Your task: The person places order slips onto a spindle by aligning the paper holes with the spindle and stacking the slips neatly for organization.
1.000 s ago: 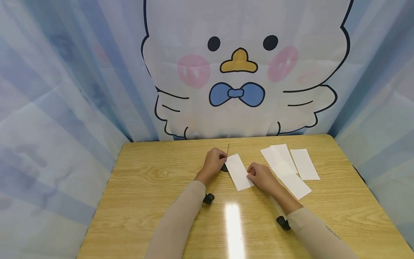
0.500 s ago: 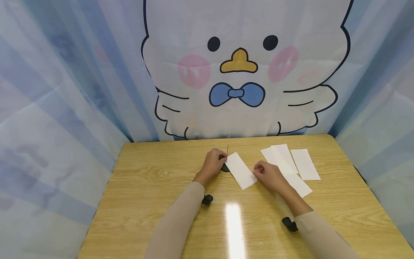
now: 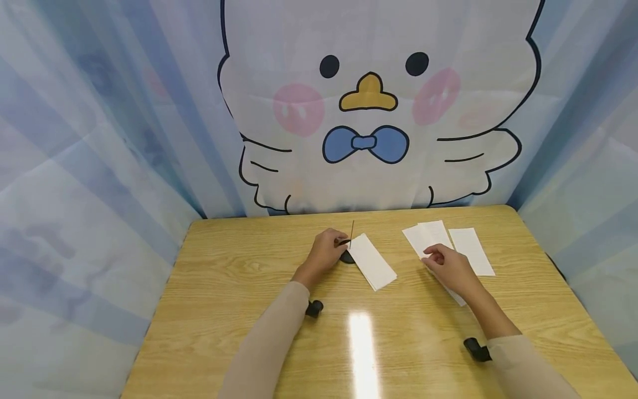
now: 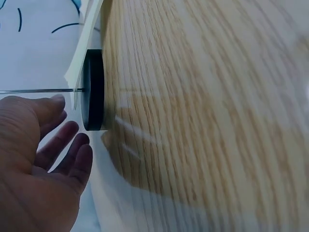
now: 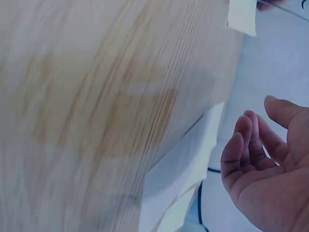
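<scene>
A bill spike stands on the table, with a thin upright rod [image 3: 352, 233] and a round black base [image 3: 347, 257]. White paper slips [image 3: 372, 262] sit on it, the rod passing through their near-left corner. My left hand [image 3: 328, 248] is right beside the rod; in the left wrist view its fingers [image 4: 79, 162] are loosely bent, with nothing between them and the thumb. Over the loose white slips [image 3: 421, 235] on the right hovers my right hand [image 3: 451, 269]. Its fingers [image 5: 234, 150] are relaxed and hold nothing, and it hides part of those slips.
Another white slip [image 3: 472, 252] lies at the far right of the loose ones. The wooden table [image 3: 224, 305] ends at a curtain [image 3: 366, 183] with a cartoon print. Black wrist cameras, such as the one under the right forearm [image 3: 477, 350], hang below both wrists.
My right hand has let go of the spiked slips' edge and moved right, over the loose slips. The spiked slips have swung slightly counterclockwise. My left fingers have come away from their corner.
</scene>
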The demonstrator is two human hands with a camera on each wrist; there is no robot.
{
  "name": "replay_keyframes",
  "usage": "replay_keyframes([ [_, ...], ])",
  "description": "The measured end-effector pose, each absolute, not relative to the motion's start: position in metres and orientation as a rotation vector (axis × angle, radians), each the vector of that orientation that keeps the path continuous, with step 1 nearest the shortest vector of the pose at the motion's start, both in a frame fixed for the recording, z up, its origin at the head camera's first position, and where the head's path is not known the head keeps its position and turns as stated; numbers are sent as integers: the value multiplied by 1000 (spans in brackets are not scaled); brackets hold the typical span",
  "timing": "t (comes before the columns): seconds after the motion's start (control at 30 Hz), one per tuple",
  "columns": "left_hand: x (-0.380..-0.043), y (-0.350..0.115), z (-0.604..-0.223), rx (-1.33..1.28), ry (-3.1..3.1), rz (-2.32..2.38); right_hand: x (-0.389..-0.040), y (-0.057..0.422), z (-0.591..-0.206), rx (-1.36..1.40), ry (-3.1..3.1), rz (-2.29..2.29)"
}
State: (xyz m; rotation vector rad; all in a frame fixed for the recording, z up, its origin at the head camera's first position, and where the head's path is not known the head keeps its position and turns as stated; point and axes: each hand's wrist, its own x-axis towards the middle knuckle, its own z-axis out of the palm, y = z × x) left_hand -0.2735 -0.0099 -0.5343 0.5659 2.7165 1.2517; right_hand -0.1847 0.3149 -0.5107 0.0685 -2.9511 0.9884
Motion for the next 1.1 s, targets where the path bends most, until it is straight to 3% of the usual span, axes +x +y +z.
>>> replay_keyframes([
  [0.6, -271, -17, -541, 667, 2757, 1085, -179, 393, -515, -117, -2999, 917],
  [1.1, -270, -15, -544, 584, 2791, 980, -177, 429, -527, -221, -2990, 822],
])
